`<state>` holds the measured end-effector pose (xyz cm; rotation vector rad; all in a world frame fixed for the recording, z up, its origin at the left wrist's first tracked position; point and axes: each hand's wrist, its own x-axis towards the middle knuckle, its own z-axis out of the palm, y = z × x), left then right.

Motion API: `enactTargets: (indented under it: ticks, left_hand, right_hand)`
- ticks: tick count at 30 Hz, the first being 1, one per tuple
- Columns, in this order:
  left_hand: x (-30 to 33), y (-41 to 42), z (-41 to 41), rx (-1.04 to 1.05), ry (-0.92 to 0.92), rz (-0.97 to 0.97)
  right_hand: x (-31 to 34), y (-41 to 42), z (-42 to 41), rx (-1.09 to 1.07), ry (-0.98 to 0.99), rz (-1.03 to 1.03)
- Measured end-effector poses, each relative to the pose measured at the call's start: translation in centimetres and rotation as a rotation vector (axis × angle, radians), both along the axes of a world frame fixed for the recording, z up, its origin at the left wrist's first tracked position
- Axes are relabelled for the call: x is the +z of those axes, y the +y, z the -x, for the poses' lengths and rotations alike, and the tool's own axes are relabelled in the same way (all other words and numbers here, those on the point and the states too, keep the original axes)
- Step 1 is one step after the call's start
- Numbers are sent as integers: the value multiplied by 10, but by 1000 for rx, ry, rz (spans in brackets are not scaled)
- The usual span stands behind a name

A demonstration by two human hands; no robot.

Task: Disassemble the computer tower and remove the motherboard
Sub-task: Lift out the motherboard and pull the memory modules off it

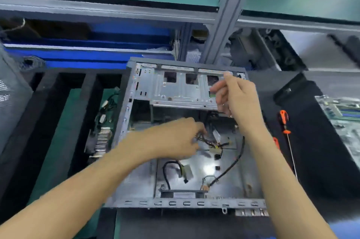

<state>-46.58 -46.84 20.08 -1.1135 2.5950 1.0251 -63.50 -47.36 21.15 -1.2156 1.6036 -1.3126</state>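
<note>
Case [187, 202] lies on its side on the dark worktop [321, 170], open face up, near rail toward the person. Inside, the floor pan looks bare metal: no board seated there. Loose black cables [229, 168] trail across it, one long lead curving from the near middle up the right wall.

Left hand [175, 139] is in the middle of the case, fingers curled round a bundle of coloured wires [211, 142] with a pale connector at its end. The bundle runs roughly left to right from the fingers, toward the right wall. This hand is the nearer one to the wiring.

Right hand [237, 96] is farther back, raised over the drive cage [175, 88] at the far end, thumb and forefinger closed together near its top right corner. Whether they pinch anything is not clear; motion blur hides it.

Motherboard [342, 121], pale green with slots, appears already out, lying at the right edge of the worktop, well apart from the case, long axis running near to far. An orange-handled screwdriver [285, 123] lies between case and board.

Judgement: the board is out; the rest is clearing the wiring.
</note>
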Motion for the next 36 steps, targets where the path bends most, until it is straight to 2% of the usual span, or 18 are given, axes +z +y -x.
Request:
enactTargets:
  ticks: [1, 3, 7, 9, 14, 18, 21, 24, 25, 26, 27, 28, 29, 30, 33, 36]
  left_hand:
    - [-15, 4, 12, -52, -147, 55]
    - [-36, 5, 31, -43, -261, 87]
    - [-67, -4, 57, 29, -323, 89]
    - [-75, -5, 65, 40, -368, 95]
    - [-69, -12, 69, 175, -302, 259]
    - [-47, -23, 71, 42, -380, 266]
    - [-34, -17, 71, -114, -512, 222]
    - [-42, 10, 78, -307, -702, 386]
    - [-46, 17, 83, -331, -678, 453]
    - [-51, 20, 90, -330, -570, 478]
    - [-58, 21, 98, -287, -390, 422]
    - [-64, 21, 105, -215, -214, 282]
    - [-70, 20, 113, -159, -115, 136]
    - [-75, 19, 120, -129, -92, 43]
    - [-88, 25, 133, -104, -145, -48]
    - [-91, 30, 134, -109, -201, 38]
  right_hand:
    - [-2, 6, 11, -28, 20, 0]
    - [-7, 17, 32, -86, 95, 7]
    - [-22, 37, 62, -226, 317, 11]
    - [-27, 44, 72, -262, 364, 24]
    - [-35, 50, 93, -210, 423, 68]
    - [-43, 52, 96, -176, 399, 32]
    - [-52, 51, 93, -147, 353, -7]
    - [-60, 49, 87, -136, 351, -2]
    - [-62, 48, 86, -140, 356, 6]
    - [-62, 48, 85, -147, 354, 10]
    - [-63, 47, 86, -154, 342, 10]
    - [-63, 47, 86, -162, 328, 13]
    - [-64, 47, 87, -170, 313, 20]
    - [-64, 47, 88, -181, 294, 20]
    - [-68, 45, 91, -194, 215, -68]
    - [-72, 43, 93, -160, 206, -148]
